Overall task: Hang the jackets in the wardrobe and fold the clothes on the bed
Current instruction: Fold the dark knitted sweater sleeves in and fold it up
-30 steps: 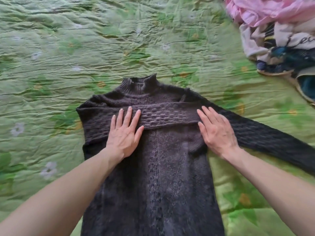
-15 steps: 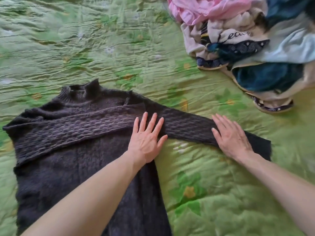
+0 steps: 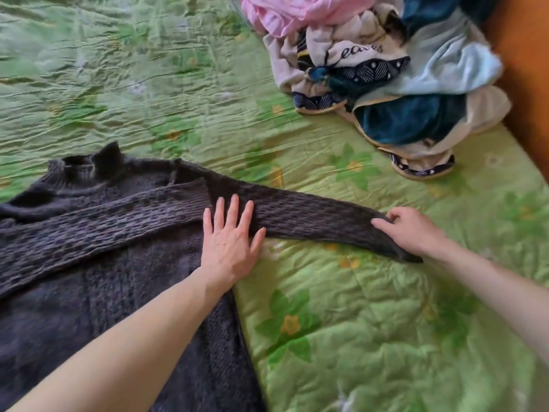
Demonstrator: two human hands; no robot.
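Note:
A dark grey knitted sweater [image 3: 89, 263] lies flat on the green floral bedspread [image 3: 356, 337], collar toward the far side. One sleeve is folded across its chest. The other sleeve [image 3: 312, 221] stretches out to the right. My left hand [image 3: 230, 242] presses flat, fingers straight, on the sweater's right edge where that sleeve begins. My right hand [image 3: 410, 230] pinches the cuff end of the outstretched sleeve, fingers curled round the knit.
A pile of loose clothes [image 3: 371, 60] lies at the far right of the bed: pink, cream with lettering, light blue and dark teal pieces. An orange-brown bed frame or wall [image 3: 523, 84] borders the right edge.
The view has swung right. My right hand went from lying flat on the sleeve to pinching its cuff end. My left hand slid from the chest to the sweater's right edge.

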